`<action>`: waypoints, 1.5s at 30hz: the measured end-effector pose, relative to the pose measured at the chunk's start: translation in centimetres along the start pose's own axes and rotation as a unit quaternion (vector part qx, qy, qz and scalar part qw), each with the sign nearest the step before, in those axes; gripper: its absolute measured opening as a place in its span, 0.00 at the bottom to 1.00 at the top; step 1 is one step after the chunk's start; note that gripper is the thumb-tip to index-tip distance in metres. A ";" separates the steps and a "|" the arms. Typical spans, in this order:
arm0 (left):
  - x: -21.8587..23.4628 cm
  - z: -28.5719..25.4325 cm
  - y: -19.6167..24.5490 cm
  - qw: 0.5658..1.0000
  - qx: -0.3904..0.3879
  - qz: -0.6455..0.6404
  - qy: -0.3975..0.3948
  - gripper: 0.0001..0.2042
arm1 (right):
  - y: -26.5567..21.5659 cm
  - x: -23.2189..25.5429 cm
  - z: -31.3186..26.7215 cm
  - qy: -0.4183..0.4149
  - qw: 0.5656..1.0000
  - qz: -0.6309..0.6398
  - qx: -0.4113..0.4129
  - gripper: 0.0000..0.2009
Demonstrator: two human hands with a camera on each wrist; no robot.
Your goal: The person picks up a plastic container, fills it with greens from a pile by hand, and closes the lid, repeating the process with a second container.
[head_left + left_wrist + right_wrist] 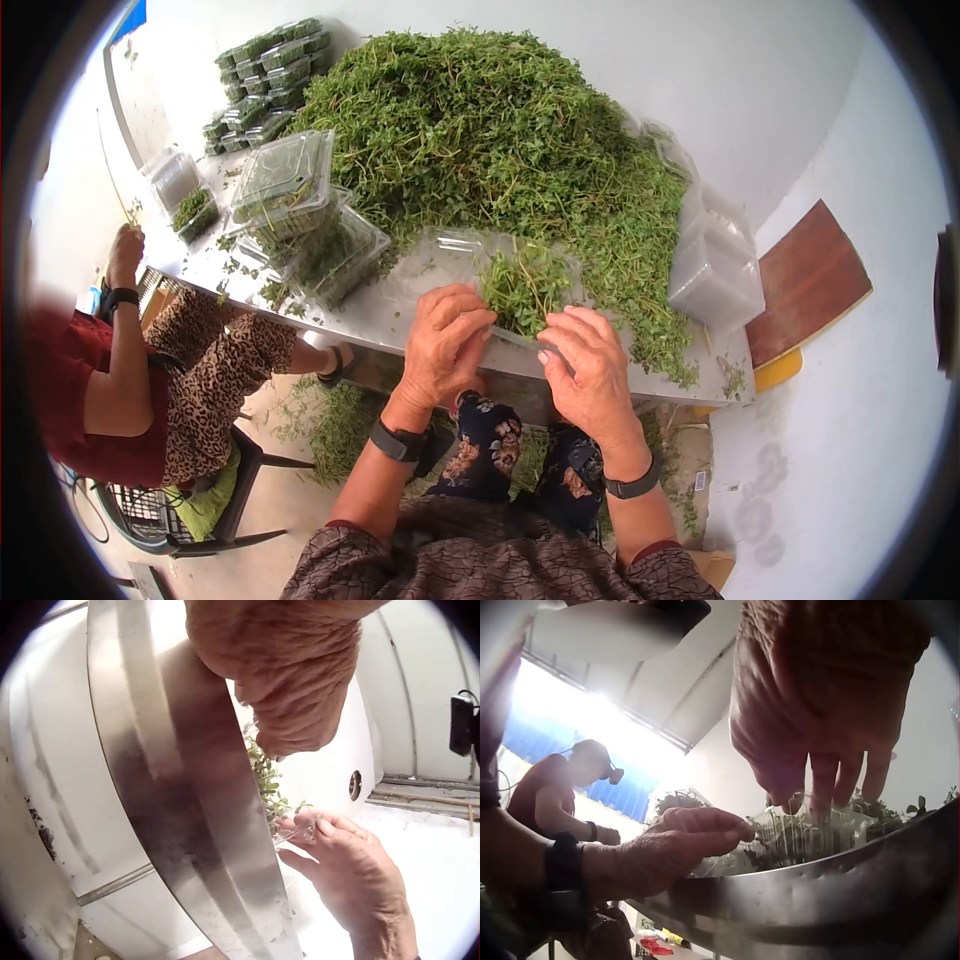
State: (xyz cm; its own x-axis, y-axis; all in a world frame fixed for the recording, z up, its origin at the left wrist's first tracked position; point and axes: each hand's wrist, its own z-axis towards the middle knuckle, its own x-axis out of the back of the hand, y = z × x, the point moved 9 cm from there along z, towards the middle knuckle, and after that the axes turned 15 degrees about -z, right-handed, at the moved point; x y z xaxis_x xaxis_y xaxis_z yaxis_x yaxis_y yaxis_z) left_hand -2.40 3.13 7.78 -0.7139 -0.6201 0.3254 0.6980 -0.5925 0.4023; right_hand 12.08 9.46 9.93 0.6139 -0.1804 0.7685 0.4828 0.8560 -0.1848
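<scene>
1. My two bare hands: the left hand and the right hand each pinch the rim of one tub, thumb against fingers.
2. That tub, clear ribbed plastic, sits between them at the near edge of one smooth metal table, holding one loose tuft of leafy greens.
3. Leftward, at least two clear lidded boxes lean stacked.
4. Rightward, nested translucent containers, too overlapped to count.
5. Beyond, one tangled, stringy heap.
6. Back left, packed tubs in tiers.
</scene>
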 end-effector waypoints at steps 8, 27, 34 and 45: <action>0.5 -0.3 3.4 1.000 0.010 0.012 -0.025 0.16 | 0.2 0.9 -1.5 0.028 0.998 0.052 0.016 0.11; -4.0 1.6 2.6 0.967 0.092 0.077 -0.223 0.14 | 2.9 2.2 -1.4 0.079 0.987 0.135 -0.021 0.11; -4.2 1.5 1.9 0.966 0.088 0.085 -0.228 0.17 | 0.2 1.7 1.6 0.034 0.995 0.076 0.054 0.12; -4.3 1.5 2.1 0.956 0.113 0.072 -0.260 0.16 | 2.6 -3.0 3.2 -0.063 0.996 -0.039 0.046 0.15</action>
State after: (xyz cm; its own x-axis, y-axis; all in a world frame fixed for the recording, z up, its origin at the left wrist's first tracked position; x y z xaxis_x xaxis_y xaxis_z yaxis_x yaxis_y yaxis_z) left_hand 2.08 5.35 8.49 -0.5846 -0.3122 0.7488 0.8026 -0.3575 0.4775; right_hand 9.50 13.75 9.12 0.4913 -0.1906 0.8499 0.4632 0.8835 -0.0697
